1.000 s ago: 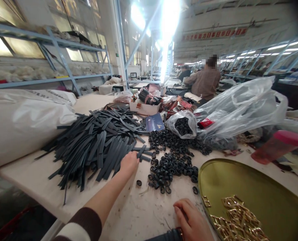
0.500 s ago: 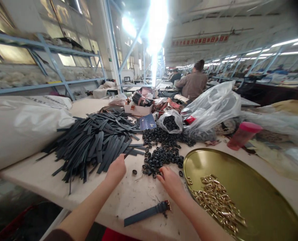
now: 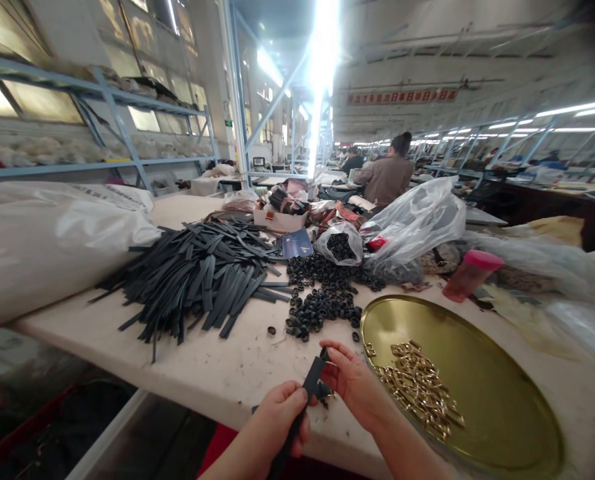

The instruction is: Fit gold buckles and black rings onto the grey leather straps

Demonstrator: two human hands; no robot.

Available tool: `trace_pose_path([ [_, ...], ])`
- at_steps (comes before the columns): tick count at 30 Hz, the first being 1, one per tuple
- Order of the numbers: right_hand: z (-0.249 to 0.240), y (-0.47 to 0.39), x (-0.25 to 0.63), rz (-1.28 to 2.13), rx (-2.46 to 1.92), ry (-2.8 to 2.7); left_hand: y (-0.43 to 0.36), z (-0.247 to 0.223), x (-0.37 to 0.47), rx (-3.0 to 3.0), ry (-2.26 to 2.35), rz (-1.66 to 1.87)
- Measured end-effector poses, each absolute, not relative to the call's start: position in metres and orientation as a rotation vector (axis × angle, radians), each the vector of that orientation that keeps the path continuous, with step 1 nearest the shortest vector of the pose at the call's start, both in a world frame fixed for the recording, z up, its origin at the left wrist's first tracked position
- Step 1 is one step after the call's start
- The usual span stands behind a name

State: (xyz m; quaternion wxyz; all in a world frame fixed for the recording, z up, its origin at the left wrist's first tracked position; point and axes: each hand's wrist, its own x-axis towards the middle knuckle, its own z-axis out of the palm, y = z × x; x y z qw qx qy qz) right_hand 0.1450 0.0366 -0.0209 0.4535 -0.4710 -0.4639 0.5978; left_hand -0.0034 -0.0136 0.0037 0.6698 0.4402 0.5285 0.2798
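My left hand (image 3: 277, 417) is closed around a dark strap (image 3: 312, 379), which slants up toward my right hand (image 3: 355, 383). The fingers of my right hand pinch a small black strap loop (image 3: 324, 353) at the strap's upper end; I cannot tell whether the strap passes through it. Behind my hands, on the table, lies another strap with a buckle (image 3: 324, 393), mostly hidden. A heap of loose dark straps (image 3: 202, 273) spreads at the left. Many black loops (image 3: 320, 310) are piled in the middle, with one stray loop (image 3: 271, 331) beside them.
At the right, an oval gold tray (image 3: 492, 373) carries metal buckles (image 3: 422, 387). Farther back are a bag of loops (image 3: 341, 248), a clear plastic bag (image 3: 417, 220), a pink-lidded jar (image 3: 470, 277) and a blue card (image 3: 297, 244). A white sack (image 3: 52, 247) bulges over the table's left side.
My left hand has come away from the strap heap toward me with one strap. My right hand has left the loop pile with a loop, and both hands now meet near the front edge.
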Motion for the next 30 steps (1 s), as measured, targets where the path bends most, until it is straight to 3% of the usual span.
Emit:
trace_pose_path([
  [5, -0.028, 0.015, 0.141, 1.716, -0.974, -0.579, -0.018, -0.007, 0.004, 1.035, 1.257, 0.624],
  [14, -0.035, 0.0, 0.142, 1.705, -1.113, -1.04, -0.019, -0.007, -0.01, 1.567, 1.391, 0.587],
  [19, -0.044, -0.005, 0.127, 1.665, -1.054, -1.241, -0.006, -0.016, -0.008, 1.53, 1.381, 0.586],
  [23, -0.041, 0.016, 0.158, 1.351, -1.314, -1.545, 0.013, -0.024, -0.01, 1.45, 1.406, 0.621],
  [27, -0.033, 0.06, 0.223, 0.608, -1.854, -1.817, 0.025, -0.032, -0.012, 1.177, 1.349, 0.605],
  [30, -0.036, 0.089, 0.256, 0.517, -1.956, -1.878, 0.029, -0.038, -0.007, 1.116, 1.293, 0.595],
])
